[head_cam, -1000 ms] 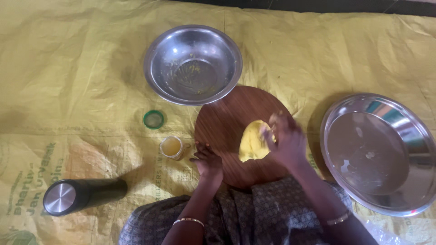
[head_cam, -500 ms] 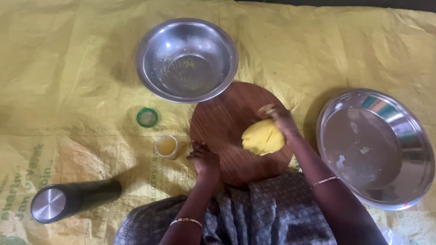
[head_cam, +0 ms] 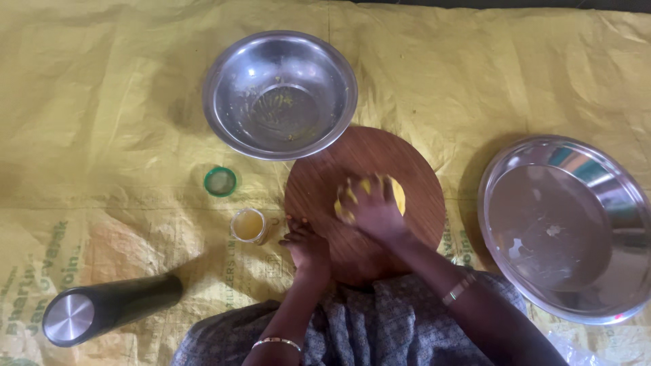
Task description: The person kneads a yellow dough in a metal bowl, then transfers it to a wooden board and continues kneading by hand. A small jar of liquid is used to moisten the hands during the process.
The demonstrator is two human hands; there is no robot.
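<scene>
Dough (head_cam: 399, 194): soft yellow lump, pressed flat-ish, lying right of centre on the board and mostly covered by the right hand (head_cam: 371, 210), whose fingers spread over it, palm down.
Board (head_cam: 366, 203): round, dark brown wood with visible grain, resting on the floor covering; bare wood free toward its far and near edges.
Left hand (head_cam: 306, 245): fingers loosely curled together, resting on the board's left rim, holding nothing.
Small jar (head_cam: 249, 225): open, yellowish content, just left of the board; its green lid (head_cam: 220, 181) lies apart.
Steel bowl (head_cam: 227, 108): round, shiny, only yellow smears inside; touches the board's far edge.
Steel plate (head_cam: 630, 203): wide, shallow, few crumbs, right.
Dark cylinder (head_cam: 112, 308): lying sideways, metal end cap.
Yellow woven sheet (head_cam: 102, 81): wrinkled, open room left.
</scene>
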